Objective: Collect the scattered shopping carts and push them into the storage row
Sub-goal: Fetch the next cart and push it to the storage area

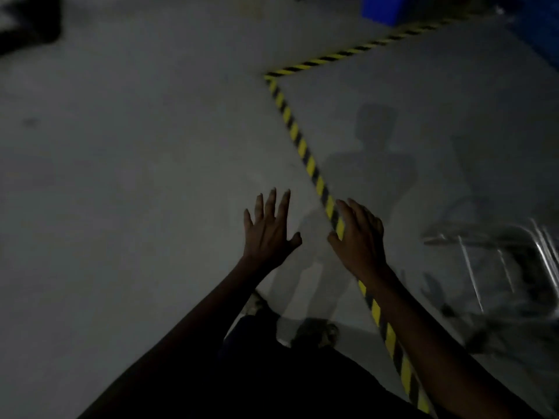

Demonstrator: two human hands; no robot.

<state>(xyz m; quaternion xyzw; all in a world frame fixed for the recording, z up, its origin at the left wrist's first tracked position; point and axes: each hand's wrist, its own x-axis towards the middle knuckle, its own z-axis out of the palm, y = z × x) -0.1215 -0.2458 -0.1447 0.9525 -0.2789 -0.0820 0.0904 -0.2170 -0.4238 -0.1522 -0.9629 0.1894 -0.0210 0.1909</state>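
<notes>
A shopping cart (496,246), blurred chrome wire, stands on the grey floor (136,146) at my right, beyond the yellow-and-black striped tape (302,148). My left hand (269,234) and right hand (360,243) hover side by side above the floor, fingers spread and holding nothing, neither touching the cart.

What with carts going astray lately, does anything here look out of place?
Nothing is plainly spilled or damaged. One shopping cart sits right of the yellow-black floor tape, too blurred to judge its angle. The left hand and right hand are open, holding nothing.
</notes>
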